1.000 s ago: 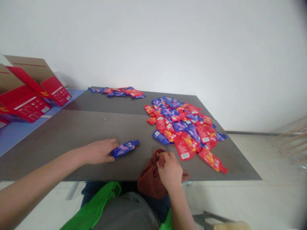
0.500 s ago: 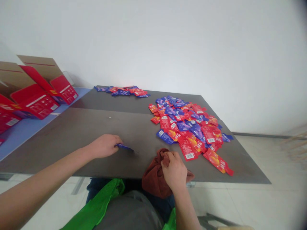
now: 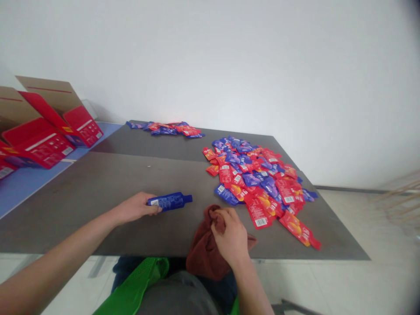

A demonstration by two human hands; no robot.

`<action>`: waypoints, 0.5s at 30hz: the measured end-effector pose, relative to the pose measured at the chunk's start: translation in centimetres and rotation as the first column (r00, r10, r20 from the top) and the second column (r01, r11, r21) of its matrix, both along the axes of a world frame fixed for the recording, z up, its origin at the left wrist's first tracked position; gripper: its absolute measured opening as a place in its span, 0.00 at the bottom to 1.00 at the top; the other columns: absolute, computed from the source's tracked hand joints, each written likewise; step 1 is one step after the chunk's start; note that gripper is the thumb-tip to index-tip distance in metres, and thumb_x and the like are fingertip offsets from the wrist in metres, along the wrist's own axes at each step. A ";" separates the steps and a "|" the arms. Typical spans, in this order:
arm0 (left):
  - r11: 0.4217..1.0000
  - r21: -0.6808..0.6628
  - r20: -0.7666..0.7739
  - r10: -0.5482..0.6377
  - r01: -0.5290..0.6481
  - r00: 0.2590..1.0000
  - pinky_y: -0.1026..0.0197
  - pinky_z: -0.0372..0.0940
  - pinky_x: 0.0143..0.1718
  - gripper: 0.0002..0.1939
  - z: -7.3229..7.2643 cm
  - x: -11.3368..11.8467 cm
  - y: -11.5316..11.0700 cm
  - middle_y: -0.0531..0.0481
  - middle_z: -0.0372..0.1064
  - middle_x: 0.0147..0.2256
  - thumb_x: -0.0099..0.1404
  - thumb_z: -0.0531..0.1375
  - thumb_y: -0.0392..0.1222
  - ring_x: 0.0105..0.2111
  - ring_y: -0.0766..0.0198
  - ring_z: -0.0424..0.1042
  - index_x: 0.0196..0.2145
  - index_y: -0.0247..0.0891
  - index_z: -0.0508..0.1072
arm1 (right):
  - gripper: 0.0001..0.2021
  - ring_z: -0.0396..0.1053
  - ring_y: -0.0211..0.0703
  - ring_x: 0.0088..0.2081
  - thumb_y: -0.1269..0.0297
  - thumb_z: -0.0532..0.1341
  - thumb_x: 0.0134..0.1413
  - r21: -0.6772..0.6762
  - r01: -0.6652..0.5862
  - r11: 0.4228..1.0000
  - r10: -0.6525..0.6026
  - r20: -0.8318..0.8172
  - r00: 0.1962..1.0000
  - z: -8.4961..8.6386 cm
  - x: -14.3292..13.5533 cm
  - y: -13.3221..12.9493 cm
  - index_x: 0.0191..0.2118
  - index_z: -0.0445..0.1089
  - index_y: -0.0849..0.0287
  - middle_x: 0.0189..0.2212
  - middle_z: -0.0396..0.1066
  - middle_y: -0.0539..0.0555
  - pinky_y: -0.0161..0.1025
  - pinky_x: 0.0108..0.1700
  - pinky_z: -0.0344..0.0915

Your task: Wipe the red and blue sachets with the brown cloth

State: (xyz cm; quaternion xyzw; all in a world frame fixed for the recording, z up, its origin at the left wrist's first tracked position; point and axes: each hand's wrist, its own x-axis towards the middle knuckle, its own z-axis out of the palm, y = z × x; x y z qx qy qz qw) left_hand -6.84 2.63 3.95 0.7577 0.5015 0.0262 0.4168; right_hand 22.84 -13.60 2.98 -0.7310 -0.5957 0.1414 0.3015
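Observation:
Between the thumb and fingers of my left hand (image 3: 143, 205) is a blue pouch (image 3: 170, 201), its printed back facing up and its narrow end pointing right. My right hand (image 3: 231, 234) grips a bunched brown cloth (image 3: 205, 251) at the table's front edge, and part of the cloth droops past that edge. Just beyond the cloth, a large heap of red and blue pouches (image 3: 252, 173) spreads over the right side of the dark table (image 3: 131, 175).
A smaller pile of red and blue pouches (image 3: 167, 128) lies at the table's back edge. On a blue surface (image 3: 46, 180) to the left stand several red cardboard boxes (image 3: 46, 146) with raised flaps. A white wall (image 3: 213, 65) rises behind the table.
My left hand has turned the blue pouch from edge-on to flat, so its printed side shows. The right hand with the cloth has shifted slightly left.

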 end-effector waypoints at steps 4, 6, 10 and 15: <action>0.999 -0.021 0.105 0.037 -0.035 0.994 0.63 0.62 0.28 0.16 -1.3 1.0 0.0 0.53 0.72 0.24 0.57 0.62 0.54 0.27 0.59 0.71 0.30 0.38 0.77 | 0.09 0.68 0.43 0.48 0.61 0.59 0.64 0.190 -0.226 0.955 0.217 0.068 0.974 2.2 -5.7 2.7 0.48 0.72 0.49 0.49 0.68 0.52 0.37 0.49 0.63; 0.998 0.050 0.119 0.020 -0.026 0.993 0.63 0.64 0.31 0.13 -1.5 1.8 0.0 0.51 0.74 0.26 0.54 0.63 0.50 0.30 0.57 0.73 0.31 0.39 0.78 | 0.08 0.67 0.44 0.49 0.58 0.59 0.64 0.189 -0.366 0.911 0.342 0.148 0.928 2.5 -8.7 4.7 0.46 0.72 0.50 0.48 0.68 0.52 0.38 0.50 0.63; 0.980 0.187 0.105 0.049 -0.068 0.993 0.61 0.66 0.37 0.12 -1.7 2.6 -0.2 0.49 0.78 0.32 0.55 0.60 0.47 0.37 0.54 0.75 0.33 0.39 0.79 | 0.08 0.67 0.44 0.47 0.58 0.58 0.66 0.082 -0.377 0.923 0.353 0.214 0.911 0.9 -10.9 8.8 0.46 0.72 0.50 0.46 0.68 0.53 0.37 0.45 0.65; 0.974 0.188 0.116 0.106 -0.127 0.988 0.63 0.65 0.35 0.19 -2.4 2.1 -1.1 0.52 0.78 0.32 0.63 0.58 0.57 0.34 0.55 0.75 0.35 0.39 0.79 | 0.08 0.68 0.47 0.44 0.59 0.58 0.66 -0.095 -0.127 0.987 0.150 0.300 0.942 -0.6 -6.8 11.4 0.43 0.72 0.54 0.44 0.68 0.56 0.38 0.40 0.65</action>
